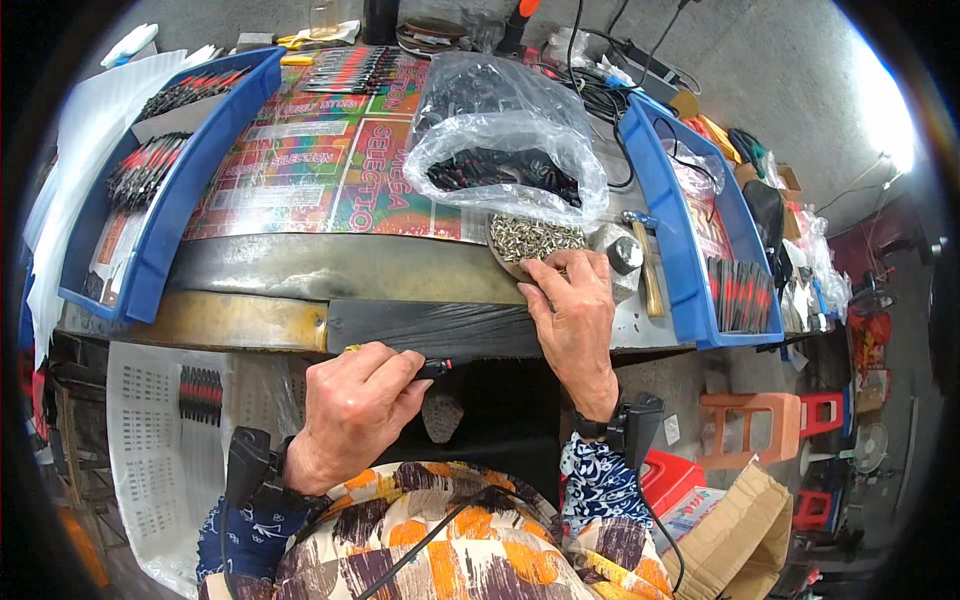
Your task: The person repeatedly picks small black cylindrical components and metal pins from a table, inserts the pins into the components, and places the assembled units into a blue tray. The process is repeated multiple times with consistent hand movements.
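My left hand point(358, 412) is closed around a slim black piece with a red mark point(434, 368), which sticks out past the thumb and forefinger. Most of that piece is hidden in the fist, so its kind is unclear. Fingers drawn together, my right hand point(577, 325) reaches the near edge of a heap of small shiny metal pins point(537, 238) in a shallow dish. What its fingertips hold, if anything, is hidden. Behind the heap lies an open clear plastic bag point(450, 135) with many black-and-red pieces point(505, 172) inside.
Blue bins point(165, 240) point(690, 270) with rows of black-and-red pieces flank the bench. A metal block point(618, 255) and a hammer point(651, 270) sit right of the pins. More pieces point(350, 70) lie at the back. A white crate point(165, 460) stands low left, a cardboard box point(745, 525) low right.
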The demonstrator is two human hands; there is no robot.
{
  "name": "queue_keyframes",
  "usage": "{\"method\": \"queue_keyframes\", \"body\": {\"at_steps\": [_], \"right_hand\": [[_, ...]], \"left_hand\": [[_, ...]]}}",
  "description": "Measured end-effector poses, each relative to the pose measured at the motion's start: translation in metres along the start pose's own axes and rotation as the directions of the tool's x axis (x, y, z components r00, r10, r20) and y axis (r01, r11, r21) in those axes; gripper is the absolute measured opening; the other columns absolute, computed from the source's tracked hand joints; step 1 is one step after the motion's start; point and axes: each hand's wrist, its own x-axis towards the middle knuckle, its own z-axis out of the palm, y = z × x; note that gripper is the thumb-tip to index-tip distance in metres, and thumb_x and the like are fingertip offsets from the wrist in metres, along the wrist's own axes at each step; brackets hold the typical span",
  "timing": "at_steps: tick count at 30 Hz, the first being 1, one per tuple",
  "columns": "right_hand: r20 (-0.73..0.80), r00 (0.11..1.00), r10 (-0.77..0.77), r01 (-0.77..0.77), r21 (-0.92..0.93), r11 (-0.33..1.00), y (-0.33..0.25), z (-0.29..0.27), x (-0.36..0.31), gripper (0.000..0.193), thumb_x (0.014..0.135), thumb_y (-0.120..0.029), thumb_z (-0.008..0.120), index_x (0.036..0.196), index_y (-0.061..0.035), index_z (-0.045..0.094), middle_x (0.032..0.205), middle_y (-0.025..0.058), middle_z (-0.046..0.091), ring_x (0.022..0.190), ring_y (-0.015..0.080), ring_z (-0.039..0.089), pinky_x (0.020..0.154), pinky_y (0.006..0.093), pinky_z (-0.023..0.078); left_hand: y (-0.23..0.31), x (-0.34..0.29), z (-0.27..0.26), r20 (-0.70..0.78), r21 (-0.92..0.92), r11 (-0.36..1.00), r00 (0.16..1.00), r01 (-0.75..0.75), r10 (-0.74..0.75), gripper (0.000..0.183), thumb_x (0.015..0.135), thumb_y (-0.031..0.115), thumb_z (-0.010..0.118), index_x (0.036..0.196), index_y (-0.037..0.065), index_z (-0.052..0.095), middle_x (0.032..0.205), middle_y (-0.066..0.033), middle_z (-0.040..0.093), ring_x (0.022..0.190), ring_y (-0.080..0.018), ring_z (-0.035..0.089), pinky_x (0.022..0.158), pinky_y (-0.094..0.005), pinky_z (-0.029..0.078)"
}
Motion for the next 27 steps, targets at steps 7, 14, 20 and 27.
{"method": "queue_keyframes", "body": {"at_steps": [7, 14, 20, 27], "right_hand": [[-0.034, 0.999, -0.023, 0.024, 0.057, 0.998, 0.003, 0.003, -0.001, 0.02, 0.074, -0.003, 0.075, 0.093, -0.0039, 0.069, 0.092, 0.0095, 0.062, 0.092, 0.0305, 0.056, 0.082, 0.0411, 0.045], [-0.028, 0.999, 0.025, -0.02, 0.169, 0.985, 0.004, -0.002, 0.001, 0.012, 0.075, 0.0, 0.07, 0.087, -0.0025, 0.067, 0.086, 0.0108, 0.062, 0.087, 0.0319, 0.056, 0.078, 0.0412, 0.045], [0.035, 0.997, 0.063, -0.072, 0.441, 0.895, -0.031, -0.021, -0.015, 0.011, 0.076, -0.002, 0.074, 0.086, -0.0025, 0.068, 0.087, 0.0099, 0.064, 0.09, 0.0279, 0.058, 0.079, 0.0373, 0.047], [0.053, 0.999, 0.008, -0.039, 0.625, 0.779, -0.068, -0.02, -0.036, 0.018, 0.074, 0.0, 0.077, 0.09, -0.0034, 0.07, 0.09, 0.0081, 0.065, 0.091, 0.0281, 0.057, 0.08, 0.0366, 0.048]], "left_hand": [[0.0, -0.001, 0.003, 0.002, -0.018, 1.0, 1.0, 0.008, -0.008, 0.024, 0.069, 0.004, 0.077, 0.089, 0.005, 0.065, 0.07, -0.0074, 0.055, 0.061, -0.0257, 0.06, 0.054, -0.0355, 0.048], [0.002, -0.003, -0.002, 0.043, -0.042, 0.998, 0.998, 0.045, -0.043, 0.023, 0.069, 0.001, 0.078, 0.089, 0.002, 0.066, 0.072, -0.0106, 0.061, 0.061, -0.0282, 0.061, 0.055, -0.0358, 0.048], [0.007, -0.003, -0.005, 0.084, -0.122, 0.986, 0.991, 0.112, -0.102, 0.022, 0.071, 0.006, 0.078, 0.09, 0.004, 0.066, 0.074, -0.01, 0.059, 0.064, -0.0297, 0.062, 0.056, -0.0378, 0.05], [0.015, -0.002, -0.006, 0.102, -0.181, 0.976, 0.989, 0.125, -0.108, 0.023, 0.07, 0.002, 0.077, 0.091, 0.001, 0.067, 0.072, -0.0113, 0.061, 0.06, -0.0259, 0.06, 0.054, -0.0341, 0.047]]}}
